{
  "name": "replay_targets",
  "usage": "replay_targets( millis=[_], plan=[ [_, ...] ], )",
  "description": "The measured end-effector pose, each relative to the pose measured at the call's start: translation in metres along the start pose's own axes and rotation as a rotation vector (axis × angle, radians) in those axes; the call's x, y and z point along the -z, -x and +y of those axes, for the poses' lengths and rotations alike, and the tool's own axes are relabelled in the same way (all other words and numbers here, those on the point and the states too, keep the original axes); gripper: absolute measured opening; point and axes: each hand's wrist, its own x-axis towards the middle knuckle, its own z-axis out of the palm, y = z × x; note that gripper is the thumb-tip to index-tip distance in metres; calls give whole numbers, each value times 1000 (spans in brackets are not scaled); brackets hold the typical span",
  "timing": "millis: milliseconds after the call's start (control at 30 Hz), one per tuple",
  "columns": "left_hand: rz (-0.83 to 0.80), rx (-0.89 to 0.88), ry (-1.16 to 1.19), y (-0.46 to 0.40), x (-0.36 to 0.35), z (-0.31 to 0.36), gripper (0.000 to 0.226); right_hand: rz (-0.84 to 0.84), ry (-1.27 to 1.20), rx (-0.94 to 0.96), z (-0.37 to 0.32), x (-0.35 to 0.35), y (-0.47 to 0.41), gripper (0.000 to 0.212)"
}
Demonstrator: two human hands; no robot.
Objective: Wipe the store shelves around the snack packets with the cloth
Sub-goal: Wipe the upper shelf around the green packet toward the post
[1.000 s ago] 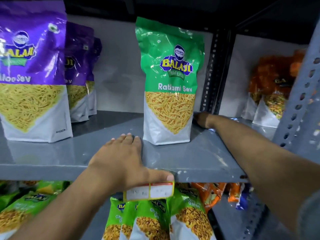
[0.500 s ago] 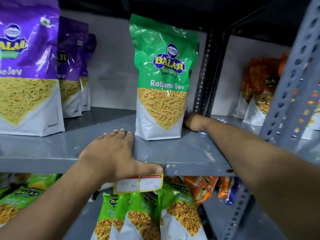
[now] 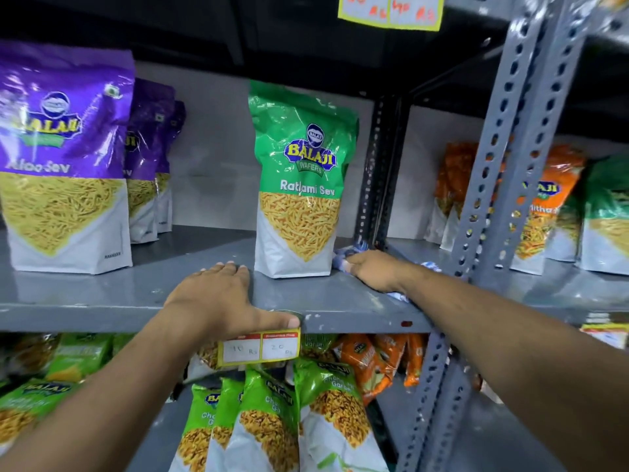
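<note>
Right hand [image 3: 372, 269] has slid forward along the shelf [image 3: 102, 298] from behind the green Ratlami Sev packet [image 3: 299, 185] to its right side, nearer the front edge; cloth [image 3: 350, 250] now shows more, blue-white, bunched under and behind the knuckles, another bit poking out by the wrist. Head view only: right grip is closed down on the cloth, pressing it flat to the shelf just beside the packet base, close to the grey slotted upright [image 3: 503, 185] at the shelf's right end. Left hand [image 3: 218, 301] hasn't shifted, palm flat on the front edge, fingers spread open and holding nothing, thumb hooked over the lip above the yellow price tag [image 3: 260, 347], fingertips just short of the packet's left bottom corner. Purple Aloo Sev packets [image 3: 64, 158] stand well apart at the left end. Judgement: stroke is coming out of the back right corner toward the front, so the strip right of the green packet is mostly covered; bare middle of the shelf between green and purple packets looks not yet wiped. Risk: knuckles nudging the upright packet over.
</note>
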Motion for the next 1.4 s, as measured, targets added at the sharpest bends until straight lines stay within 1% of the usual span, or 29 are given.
replay_targets(
  millis=[167, 300, 333, 400, 500, 533, 633, 700, 733, 800, 867, 967, 1067, 1300, 1400],
  plan=[
    [2, -7, -10, 3, 3, 1, 137, 21, -107, -11, -3, 1, 20, 41],
    [5, -10, -8, 5, 5, 2, 134, 161, -193, -38, 0, -3, 21, 42],
    [5, -10, -7, 5, 4, 2, 134, 163, -193, -32, 0, -4, 22, 41],
    [12, -7, -3, 4, 4, 1, 134, 102, -181, -30, -3, -3, 25, 45],
    [13, -3, -6, 3, 3, 1, 134, 60, -221, -39, -6, -3, 30, 51],
    [12, -3, -6, 3, 3, 1, 134, 63, -233, -31, -6, -4, 33, 49],
    [8, -1, -6, 5, 4, 2, 133, 73, -200, 4, -6, -5, 46, 34],
    [4, 2, 0, 5, 4, 2, 135, 65, -192, 21, -6, -4, 53, 40],
    [4, 4, 3, 6, 4, 2, 135, 53, -225, 33, -4, -3, 56, 42],
    [9, 6, 7, 6, 4, 2, 136, 36, -333, 57, -2, -1, 60, 41],
    [12, 4, 8, 6, 3, 2, 137, 46, -382, 59, -4, 0, 64, 37],
    [17, 0, 10, 5, 3, 2, 135, 98, -263, 13, -9, -3, 64, 39],
    [17, -5, 5, 4, 2, 1, 135, 32, -158, 2, -14, -3, 64, 44],
    [23, -8, 2, 2, 1, 0, 134, -33, -151, 86, -29, 0, 89, 51],
    [19, -5, -3, 2, 2, 1, 138, -24, -137, 174, -30, -4, 99, 48]
  ],
)
